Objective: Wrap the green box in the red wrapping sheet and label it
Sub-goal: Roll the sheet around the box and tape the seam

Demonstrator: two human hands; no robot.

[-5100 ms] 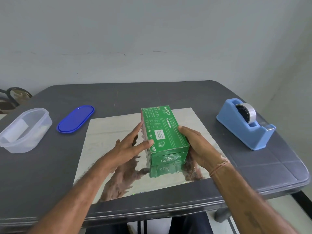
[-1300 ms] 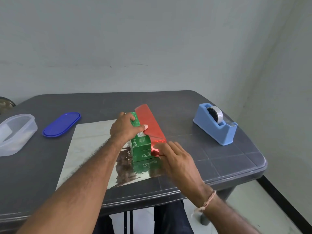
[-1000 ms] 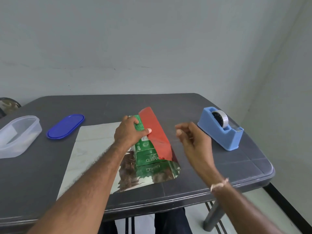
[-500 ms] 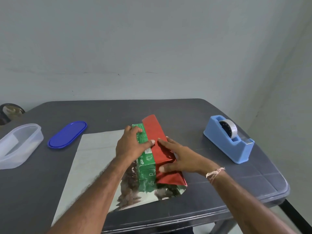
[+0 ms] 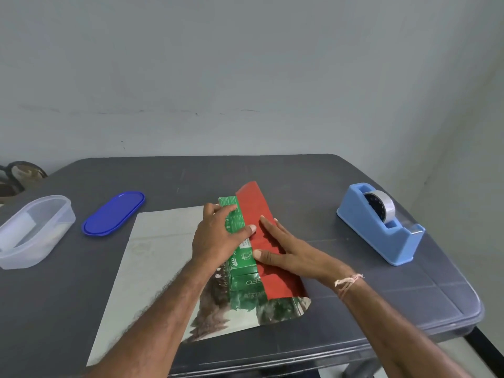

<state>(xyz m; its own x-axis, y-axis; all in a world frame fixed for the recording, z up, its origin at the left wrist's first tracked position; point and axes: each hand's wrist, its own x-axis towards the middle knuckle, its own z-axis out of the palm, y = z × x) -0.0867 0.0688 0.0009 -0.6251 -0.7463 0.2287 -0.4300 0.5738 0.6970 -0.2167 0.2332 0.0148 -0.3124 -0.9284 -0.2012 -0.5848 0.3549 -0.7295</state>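
Left hand (image 5: 218, 238): curled over green box (image 5: 244, 259), apparently gripping it. Right hand (image 5: 286, 251): fingers straight and flat, pressing red wrapping sheet (image 5: 253, 205) flap against the box's right side.

sheet (image 5: 253, 208) folded over box (image 5: 235, 222), right hand (image 5: 289, 253) pressing

Soft, even light, faint shadows. The wrapping sheet (image 5: 163, 241) gleams silver, mirroring colours near its front edge. Frame corners bend slightly; the bottom edge blurs.
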